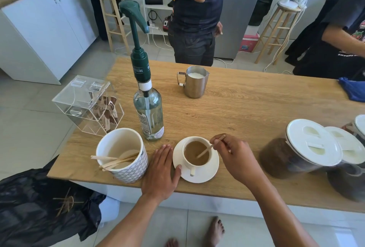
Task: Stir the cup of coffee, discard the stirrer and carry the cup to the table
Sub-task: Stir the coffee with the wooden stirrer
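Cup of coffee: set on saucer at near edge of wooden counter, handle toward viewer. Stirrer: pinched by right hand, slanted, lower tip in coffee, upper end up-right. Left hand: laid flat, fingers straight, thumb against saucer.

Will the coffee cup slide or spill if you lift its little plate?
It could slide: the white ceramic cup just rests on the smooth round white saucer. The light-brown coffee sits fairly high, so tilting may slosh it. Both look breakable if dropped.
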The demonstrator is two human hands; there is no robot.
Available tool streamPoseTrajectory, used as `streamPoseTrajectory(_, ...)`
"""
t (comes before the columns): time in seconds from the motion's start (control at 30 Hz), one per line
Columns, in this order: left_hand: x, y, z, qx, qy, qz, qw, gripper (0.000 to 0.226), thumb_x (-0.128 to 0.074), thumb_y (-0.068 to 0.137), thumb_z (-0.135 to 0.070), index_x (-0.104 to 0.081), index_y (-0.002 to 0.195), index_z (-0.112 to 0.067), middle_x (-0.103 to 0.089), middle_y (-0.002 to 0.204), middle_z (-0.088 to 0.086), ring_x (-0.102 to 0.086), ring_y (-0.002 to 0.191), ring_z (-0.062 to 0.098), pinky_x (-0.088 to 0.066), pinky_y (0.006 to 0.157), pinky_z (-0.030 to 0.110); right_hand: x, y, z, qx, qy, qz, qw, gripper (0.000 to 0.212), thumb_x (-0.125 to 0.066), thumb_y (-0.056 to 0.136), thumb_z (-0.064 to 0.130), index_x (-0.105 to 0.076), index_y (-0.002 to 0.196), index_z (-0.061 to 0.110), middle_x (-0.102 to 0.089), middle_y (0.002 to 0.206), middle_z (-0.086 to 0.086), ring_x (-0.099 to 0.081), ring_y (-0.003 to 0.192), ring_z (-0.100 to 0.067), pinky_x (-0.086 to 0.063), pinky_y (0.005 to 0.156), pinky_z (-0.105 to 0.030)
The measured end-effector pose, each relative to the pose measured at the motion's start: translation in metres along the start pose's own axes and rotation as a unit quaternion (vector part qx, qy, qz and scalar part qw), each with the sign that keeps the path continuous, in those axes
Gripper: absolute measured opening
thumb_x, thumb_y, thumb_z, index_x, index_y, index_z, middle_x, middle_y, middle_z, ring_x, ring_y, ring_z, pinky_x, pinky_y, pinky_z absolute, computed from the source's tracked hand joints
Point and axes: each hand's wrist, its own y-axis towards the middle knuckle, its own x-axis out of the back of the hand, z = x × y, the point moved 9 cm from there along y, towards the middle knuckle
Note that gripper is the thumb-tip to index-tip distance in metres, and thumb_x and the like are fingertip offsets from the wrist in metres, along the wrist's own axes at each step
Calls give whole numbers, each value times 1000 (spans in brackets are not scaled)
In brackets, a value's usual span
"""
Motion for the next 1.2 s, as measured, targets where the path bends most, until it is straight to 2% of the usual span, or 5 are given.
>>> streamPoseTrajectory(0.13, 0, -1, 0, 2, 0, -2, 1000, 63, -31, 100, -49, -40, 148, -10, -37, 156, 4, -26, 147, 18, -21, 121, 41, 9, 0, -3, -8, -11, -40, 999, 17, -53, 98, 16, -67, 89, 18, -62, 68, 17, -58, 59, -1, -41, 50, -16)
streamPoseTrajectory(0.57, 2, -1, -1, 2, -3, -5, 1000, 63, -31, 99, -48, -41, 148, -9, -39, 155, 5, -28, 147, 18, -20, 121, 40, 2, 1, 5, 23, 7, -23, 999, 17, -56, 98, 17, -69, 89, 23, -70, 91, 17, -62, 78, 2, -44, 62, -11)
streamPoseTrajectory(0.7, 3, -1, -2, 2, -5, -10, 1000, 63, -31, 100, -49, -42, 147, -9, -39, 155, 5, -28, 147, 18, -19, 121, 39, 3, 1, 0, 0, -1, -23, 1000, 20, -54, 97, 14, -68, 84, 17, -64, 74, 18, -58, 57, -1, -39, 49, -14)
streamPoseTrajectory(0.87, 4, -1, -2, 0, -3, -11, 1000, 62, -32, 99, -48, -42, 147, -9, -40, 154, 6, -29, 146, 19, -18, 121, 37, 0, 2, 5, 16, 5, -18, 1000, 16, -56, 98, 15, -71, 93, 18, -68, 89, 19, -60, 75, 7, -42, 61, -8)
streamPoseTrajectory(1.2, 4, -1, -2, 0, -4, -9, 1000, 62, -32, 99, -48, -41, 148, -10, -39, 155, 4, -26, 147, 18, -17, 121, 38, -1, 1, 1, 1, 2, -12, 1000, 20, -54, 98, 15, -68, 86, 20, -68, 81, 16, -55, 57, 0, -41, 50, -15)
